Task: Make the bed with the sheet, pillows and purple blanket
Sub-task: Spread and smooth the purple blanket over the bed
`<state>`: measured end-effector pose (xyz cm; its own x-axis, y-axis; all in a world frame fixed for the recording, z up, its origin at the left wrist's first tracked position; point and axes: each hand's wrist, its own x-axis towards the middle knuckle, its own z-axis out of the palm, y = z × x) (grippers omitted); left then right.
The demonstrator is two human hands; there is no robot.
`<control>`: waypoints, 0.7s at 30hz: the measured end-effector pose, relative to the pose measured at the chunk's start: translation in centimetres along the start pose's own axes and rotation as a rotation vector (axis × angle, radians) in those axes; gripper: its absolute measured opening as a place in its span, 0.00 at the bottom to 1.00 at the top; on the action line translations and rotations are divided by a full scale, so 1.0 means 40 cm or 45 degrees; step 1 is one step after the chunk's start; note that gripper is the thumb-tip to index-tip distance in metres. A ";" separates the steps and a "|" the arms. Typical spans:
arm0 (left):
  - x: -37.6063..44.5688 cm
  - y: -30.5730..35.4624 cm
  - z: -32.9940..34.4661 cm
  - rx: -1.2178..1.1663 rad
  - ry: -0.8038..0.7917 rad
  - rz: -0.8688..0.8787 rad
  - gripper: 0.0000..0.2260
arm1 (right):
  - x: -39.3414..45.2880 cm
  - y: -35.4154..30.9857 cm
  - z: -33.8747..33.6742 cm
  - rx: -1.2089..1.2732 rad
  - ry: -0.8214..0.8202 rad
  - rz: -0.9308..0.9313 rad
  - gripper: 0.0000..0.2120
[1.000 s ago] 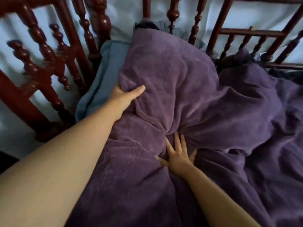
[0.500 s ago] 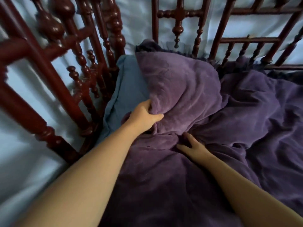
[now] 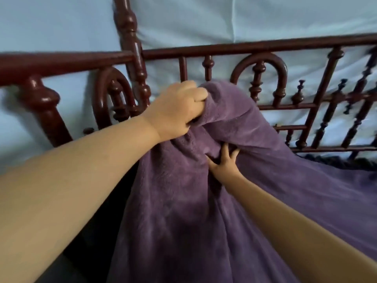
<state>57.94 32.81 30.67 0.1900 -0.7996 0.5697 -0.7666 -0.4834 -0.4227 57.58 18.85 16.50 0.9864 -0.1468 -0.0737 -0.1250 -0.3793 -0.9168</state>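
Up high, left hand (image 3: 177, 108) grips purple blanket (image 3: 204, 201) — right hand (image 3: 224, 166) presses it.

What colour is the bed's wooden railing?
Dark reddish-brown, glossy railing, clearest in the head view.

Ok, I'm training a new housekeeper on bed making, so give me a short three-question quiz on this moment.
1. True or false: the left hand grips a bunch of the blanket raised in front of the headboard.
2. How does the right hand meet the blanket? A) fingers spread against it B) pinching its corner C) not touching it
3. Fill in: the headboard is made of dark red ____.

Key: 1 true; 2 A; 3 wood.
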 end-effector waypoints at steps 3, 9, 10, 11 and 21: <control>-0.040 -0.035 0.022 0.199 0.008 -0.016 0.02 | 0.046 0.006 -0.005 -0.028 -0.020 -0.225 0.38; -0.336 0.079 0.250 0.244 -0.946 -1.647 0.23 | -0.022 0.302 0.068 -1.002 -0.831 -0.227 0.30; -0.353 0.100 0.283 0.242 -0.994 -1.777 0.24 | -0.043 0.334 0.077 -1.121 -0.849 -0.195 0.29; -0.378 0.133 0.328 0.224 -1.018 -1.884 0.24 | -0.068 0.372 0.094 -1.215 -0.848 -0.178 0.28; -0.509 0.366 0.532 -0.066 -1.412 -1.397 0.27 | -0.048 0.550 0.194 -1.070 -0.694 -0.107 0.24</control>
<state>55.91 34.43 -2.11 0.9730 0.0582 -0.2236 0.0301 -0.9914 -0.1271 53.76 17.89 -6.58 0.8836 0.2684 -0.3837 0.1203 -0.9220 -0.3681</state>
